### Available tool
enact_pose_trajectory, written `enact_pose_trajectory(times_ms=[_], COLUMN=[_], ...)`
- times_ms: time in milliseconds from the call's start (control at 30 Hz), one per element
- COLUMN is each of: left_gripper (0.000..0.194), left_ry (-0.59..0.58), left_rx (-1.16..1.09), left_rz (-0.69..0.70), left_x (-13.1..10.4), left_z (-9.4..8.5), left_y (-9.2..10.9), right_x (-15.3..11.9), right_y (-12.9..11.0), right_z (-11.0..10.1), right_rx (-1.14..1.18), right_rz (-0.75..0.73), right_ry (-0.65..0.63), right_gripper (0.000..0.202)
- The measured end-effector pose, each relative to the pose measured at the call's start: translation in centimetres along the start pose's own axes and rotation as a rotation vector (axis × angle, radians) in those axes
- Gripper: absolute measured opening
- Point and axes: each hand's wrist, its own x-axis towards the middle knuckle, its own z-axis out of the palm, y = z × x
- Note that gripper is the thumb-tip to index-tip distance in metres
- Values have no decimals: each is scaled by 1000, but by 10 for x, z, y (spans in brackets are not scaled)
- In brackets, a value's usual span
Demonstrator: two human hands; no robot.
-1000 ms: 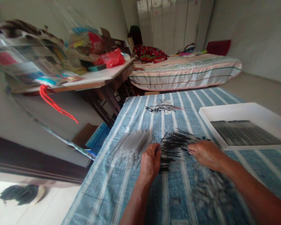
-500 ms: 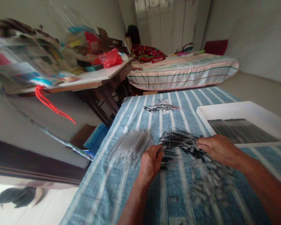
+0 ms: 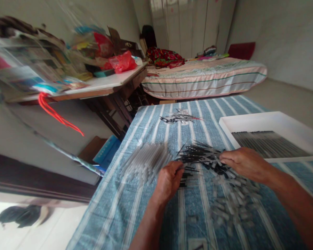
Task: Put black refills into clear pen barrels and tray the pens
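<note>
My left hand [image 3: 169, 177] is closed, its fingertips pinched at the left end of a pile of thin black pen refills [image 3: 198, 152]. What it grips is too small and blurred to make out. At the pile's right end, my right hand [image 3: 241, 163] has thumb and fingers pressed together; whatever lies between them is hidden. Left of my left hand is a neat stack of translucent, pale pen barrels [image 3: 147, 161]. Small grey, clear caps [image 3: 236, 205] lie scattered below my right hand. A few short black sticks [image 3: 186, 178] rest beside my left fingers.
A white box [image 3: 250, 119] at the right holds a row of dark-filled pens [image 3: 271, 144]. Loose thin pieces [image 3: 179, 118] lie at the far end of the striped tablecloth [image 3: 135, 215]. A cluttered desk [image 3: 101, 86] stands left, a bed [image 3: 203, 78] behind.
Both hands stay almost in place, with only a very slight shift at the refill pile. The camera view has tilted slightly.
</note>
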Motion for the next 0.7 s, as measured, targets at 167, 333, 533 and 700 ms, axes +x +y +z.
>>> enact_pose_trajectory(times_ms=[167,333,533,700], left_gripper=[16,15,15,14], left_ry=[-76,-170,-255,-303], left_rx=[-38,-146,-195,-280], left_rz=[12,-12,-46,-57], left_x=[-2,-2,-2,-1], left_z=[-4,-6,-6,-5], left_y=[2,6,11,19], right_x=[0,-2,-2,4], right_y=[6,13,8,-16], right_z=[-5,-4,-4,0], right_rx=[11,86,170,212], right_rz=[-55,-82,-169,-237], right_ry=[-122,-145,-111,-55], right_gripper=[33,35,31,29])
